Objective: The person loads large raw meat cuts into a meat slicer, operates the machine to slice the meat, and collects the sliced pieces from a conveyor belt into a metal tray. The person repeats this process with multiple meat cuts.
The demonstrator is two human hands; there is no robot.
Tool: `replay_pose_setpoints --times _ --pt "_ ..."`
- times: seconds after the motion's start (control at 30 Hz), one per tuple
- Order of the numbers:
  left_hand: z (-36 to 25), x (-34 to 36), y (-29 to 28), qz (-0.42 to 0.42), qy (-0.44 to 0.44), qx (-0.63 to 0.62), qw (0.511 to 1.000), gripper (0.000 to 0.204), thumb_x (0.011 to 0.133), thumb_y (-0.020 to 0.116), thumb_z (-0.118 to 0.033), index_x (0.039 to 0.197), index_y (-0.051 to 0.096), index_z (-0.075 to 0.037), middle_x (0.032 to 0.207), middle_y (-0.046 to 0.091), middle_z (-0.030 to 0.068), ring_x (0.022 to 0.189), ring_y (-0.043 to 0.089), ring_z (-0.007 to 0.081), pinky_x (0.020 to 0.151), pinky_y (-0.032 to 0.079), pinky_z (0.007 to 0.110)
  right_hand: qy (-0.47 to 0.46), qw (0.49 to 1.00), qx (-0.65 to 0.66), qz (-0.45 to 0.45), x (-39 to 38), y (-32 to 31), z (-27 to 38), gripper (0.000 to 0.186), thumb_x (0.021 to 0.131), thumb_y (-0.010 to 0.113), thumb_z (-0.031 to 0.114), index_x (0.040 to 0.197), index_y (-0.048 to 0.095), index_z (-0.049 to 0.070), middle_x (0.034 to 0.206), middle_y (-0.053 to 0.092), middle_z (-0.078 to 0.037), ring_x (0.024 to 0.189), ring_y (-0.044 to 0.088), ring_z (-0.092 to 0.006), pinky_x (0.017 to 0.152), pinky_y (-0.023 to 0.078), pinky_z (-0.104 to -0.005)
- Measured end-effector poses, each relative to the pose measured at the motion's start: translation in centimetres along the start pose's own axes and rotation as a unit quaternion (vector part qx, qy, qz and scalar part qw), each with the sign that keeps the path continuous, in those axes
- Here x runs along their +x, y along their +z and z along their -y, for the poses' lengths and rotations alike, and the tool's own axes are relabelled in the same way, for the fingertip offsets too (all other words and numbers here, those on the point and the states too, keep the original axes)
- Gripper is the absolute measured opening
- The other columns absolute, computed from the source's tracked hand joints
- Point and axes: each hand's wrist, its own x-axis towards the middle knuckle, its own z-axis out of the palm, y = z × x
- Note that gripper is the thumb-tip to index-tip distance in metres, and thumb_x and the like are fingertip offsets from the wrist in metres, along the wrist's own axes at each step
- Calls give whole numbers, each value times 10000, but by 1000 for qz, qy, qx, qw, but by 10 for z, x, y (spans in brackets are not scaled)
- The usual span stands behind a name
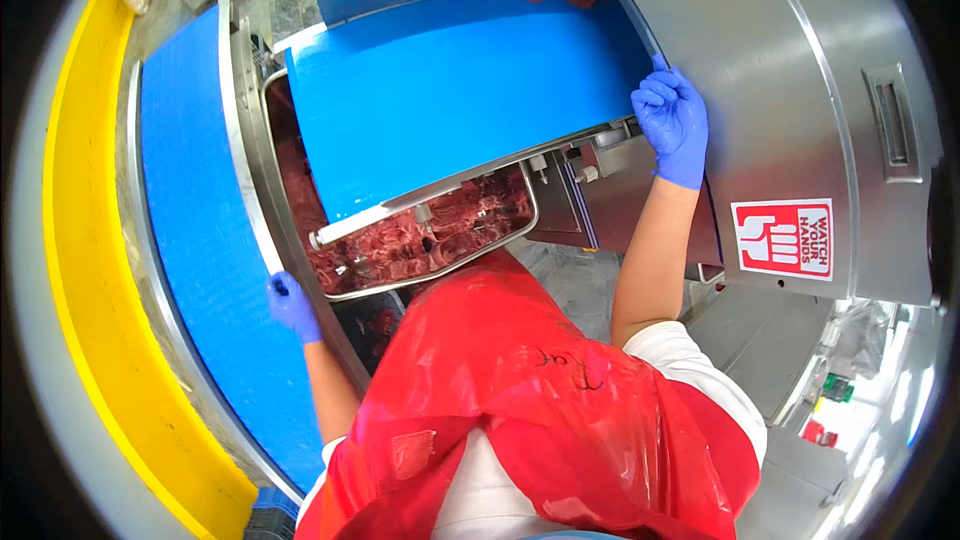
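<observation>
1. Both left hand (293, 308) and right hand (672, 120) curl, at rail (254, 190) and housing (740, 90); any grasp, cannot tell.
2. Meat (410, 250) sits in tray (390, 288) beneath middle belt (470, 80).
3. Housing bears red-white hand sign (783, 240); apron (480, 340), black handwriting (568, 365).

Pretty bright overall, kinda cool white light, looks like it's from above. The blue belt (450, 90) gets a dark shadow toward its far right corner. Shiny glare on the red apron (520, 340), softer sheen on the steel housing (760, 120). Lower right's blown out and mushy. Fisheye bends the yellow strip (75, 240) hard, and the corners go black.
</observation>
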Motion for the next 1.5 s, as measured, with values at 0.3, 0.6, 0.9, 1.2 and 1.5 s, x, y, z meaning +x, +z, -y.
replay_pose_setpoints --times 0.3,0.6,0.9,1.2,1.5 --pt "-291 115 62 202 434 -157 864 154 873 625 -120 983 650 -15 839 635 86 722 617 152 680 487 269 -47 997 23 -62 2 13 -9 291 980 414 151 1134 517 -73 679 472 -13 599 416 -120 610 347 -299" --pt "-400 87 297 359 618 32 699 363 834 599 -267 1160 603 -107 1120 590 151 1053 572 327 888 476 424 -70 990 66 -100 -3 20 -14 302 991 416 164 1149 503 -78 665 395 12 614 400 -103 609 335 -295" --pt "-453 57 440 350 600 22 719 464 830 592 -226 1275 532 -108 1150 584 196 1053 571 360 915 462 457 -102 986 49 -124 -4 27 -22 352 1016 371 205 1134 511 -95 666 393 1 585 357 -99 578 298 -271" --pt "-441 61 471 344 522 -46 779 345 843 565 -264 1127 629 -79 1017 635 234 943 619 392 834 495 485 -113 983 36 -140 -3 31 -26 348 1012 382 201 1141 514 -94 662 395 2 579 357 -98 580 296 -273" --pt "-410 80 339 483 448 -116 743 321 862 629 -285 1071 663 -44 939 672 201 871 664 343 770 519 403 -108 988 14 -110 -2 17 -21 313 993 439 184 1142 486 -87 696 420 3 598 393 -97 583 319 -270"
